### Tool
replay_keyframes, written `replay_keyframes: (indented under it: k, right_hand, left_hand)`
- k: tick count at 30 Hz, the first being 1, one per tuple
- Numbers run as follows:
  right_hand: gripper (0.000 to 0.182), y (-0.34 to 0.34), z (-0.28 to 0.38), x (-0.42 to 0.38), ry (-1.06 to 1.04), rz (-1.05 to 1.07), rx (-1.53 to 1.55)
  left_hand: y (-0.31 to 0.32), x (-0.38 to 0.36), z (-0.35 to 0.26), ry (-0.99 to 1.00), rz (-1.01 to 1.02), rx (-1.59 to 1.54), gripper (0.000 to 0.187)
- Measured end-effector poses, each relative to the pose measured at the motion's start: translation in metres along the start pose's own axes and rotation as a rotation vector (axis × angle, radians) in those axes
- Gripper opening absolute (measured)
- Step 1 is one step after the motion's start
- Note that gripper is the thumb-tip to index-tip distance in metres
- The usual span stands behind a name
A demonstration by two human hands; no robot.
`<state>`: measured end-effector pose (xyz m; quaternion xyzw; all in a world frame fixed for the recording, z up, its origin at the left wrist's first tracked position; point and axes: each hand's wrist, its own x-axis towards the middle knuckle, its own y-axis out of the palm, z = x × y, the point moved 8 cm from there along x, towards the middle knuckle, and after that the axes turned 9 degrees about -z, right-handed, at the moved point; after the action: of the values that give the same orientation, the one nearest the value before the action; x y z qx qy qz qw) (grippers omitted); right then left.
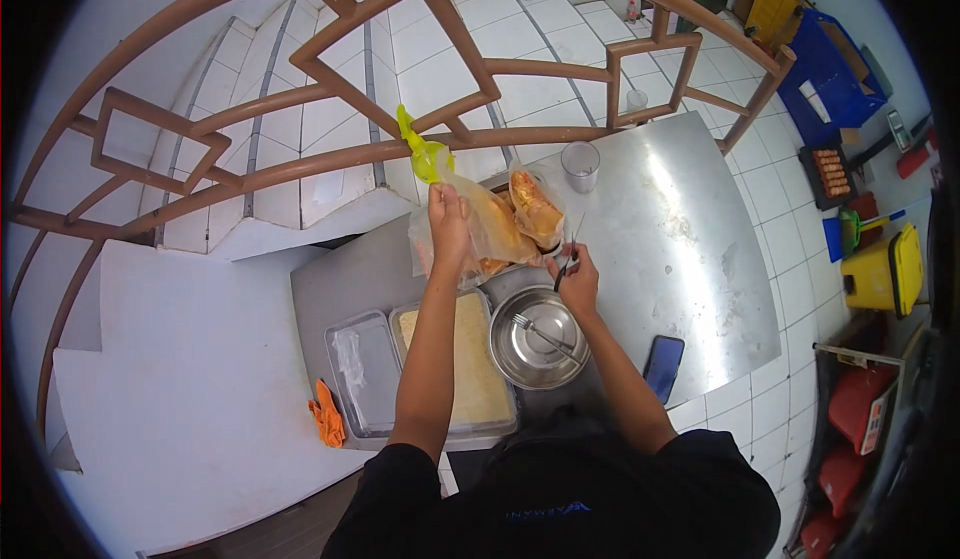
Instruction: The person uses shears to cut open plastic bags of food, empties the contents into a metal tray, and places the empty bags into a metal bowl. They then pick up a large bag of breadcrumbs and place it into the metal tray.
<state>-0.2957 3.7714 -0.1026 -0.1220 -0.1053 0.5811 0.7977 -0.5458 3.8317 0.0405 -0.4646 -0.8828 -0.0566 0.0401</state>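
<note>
Steel worktable set against a brown railing, white tiled stairs beyond; view is from above, looking down over the person's dark shirt. Left hand is raised and closed around the gathered neck of a clear plastic bag; a yellow-green strip of the bag's top sticks up above the fist. The bag hangs down and to the right of that grip, its long axis running roughly from the fist toward the table, with orange-brown fried pieces inside. A second filled bag sits just beside it, further right. Right hand is lower and nearer the body, fingers closed on a thin dark tool, apparently tongs or scissors; the tool tip points up toward the underside of the hanging bag, so the bag lies up and left of the right hand's grip, close but whether touching cannot be told. Directly below the right hand: a round metal bowl with a fork lying across it. Left of the bowl, a tray of pale crumbs, then an empty-looking tray, then an orange cloth at the edge. A clear cup stands behind the bags; a phone lies at the right, well apart.
</note>
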Motion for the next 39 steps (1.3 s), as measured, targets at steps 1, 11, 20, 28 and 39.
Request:
replay_keyframes:
  k: [1,11,20,28,39]
  right_hand:
    - [0.037,0.001,0.003,-0.010,0.000,0.076,0.067]
    - [0.035,0.060,0.069,-0.166,0.774,1.472,1.156]
    - [0.036,0.105,0.069,-0.152,0.850,1.354,1.368]
    - [0.037,0.112,0.052,-0.159,0.724,1.254,1.115]
    - [0.039,0.118,0.061,-0.163,0.883,1.228,1.382]
  left_hand:
    - [-0.009,-0.001,0.007,-0.026,0.045,0.038,0.028]
    - [-0.041,-0.009,-0.005,0.029,0.116,0.273,0.026]
    - [-0.048,-0.013,-0.014,-0.045,0.089,0.269,0.026]
    - [-0.043,-0.014,-0.018,-0.056,0.085,0.283,0.027]
    - [-0.043,-0.005,-0.017,0.102,0.053,0.436,0.027]
